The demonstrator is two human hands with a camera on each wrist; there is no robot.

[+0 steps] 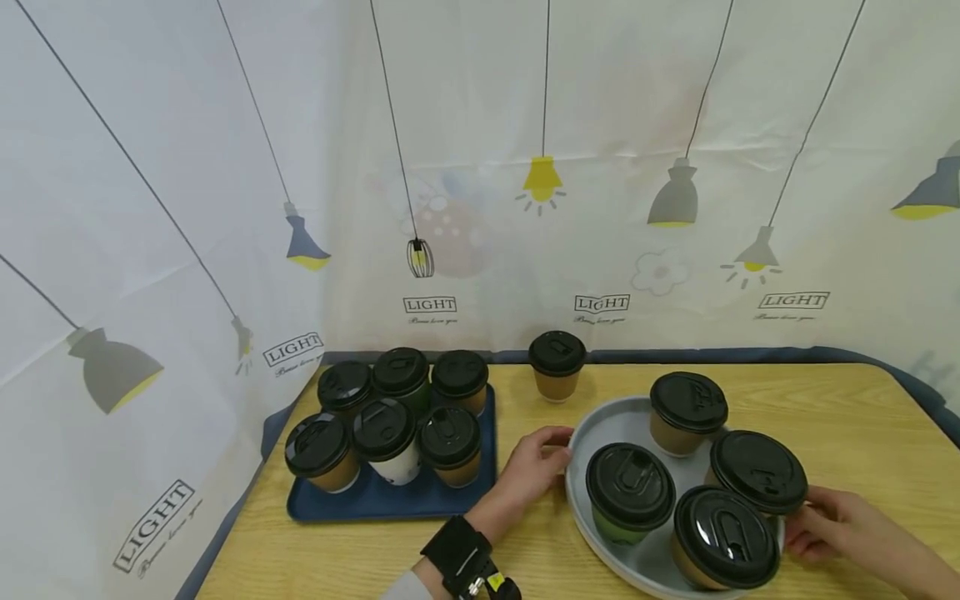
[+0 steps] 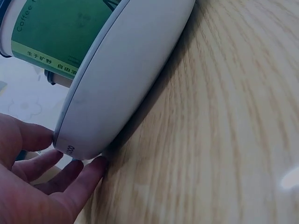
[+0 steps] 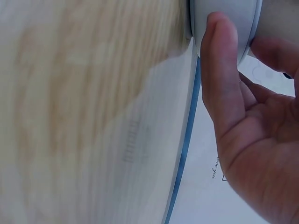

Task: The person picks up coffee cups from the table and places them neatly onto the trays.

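Note:
A round grey tray (image 1: 618,421) with a raised rim stands at the right of the table, carrying several black-lidded paper coffee cups, among them a green cup (image 1: 628,496) at its left. My left hand (image 1: 528,467) grips the tray's left side, the thumb at the rim and fingertips at the lower edge of the wall (image 2: 121,79). On the opposite side my right hand (image 1: 843,525) holds the rim; one finger lies along the outer wall in the right wrist view. Whether the tray's base touches the table cannot be told.
To the left lies a blue rectangular tray (image 1: 382,502) with several lidded cups, one of them white (image 1: 397,462). A single brown cup (image 1: 557,379) stands near the table's back edge. A lamp-printed cloth (image 1: 487,208) hangs behind the wooden table (image 1: 525,558).

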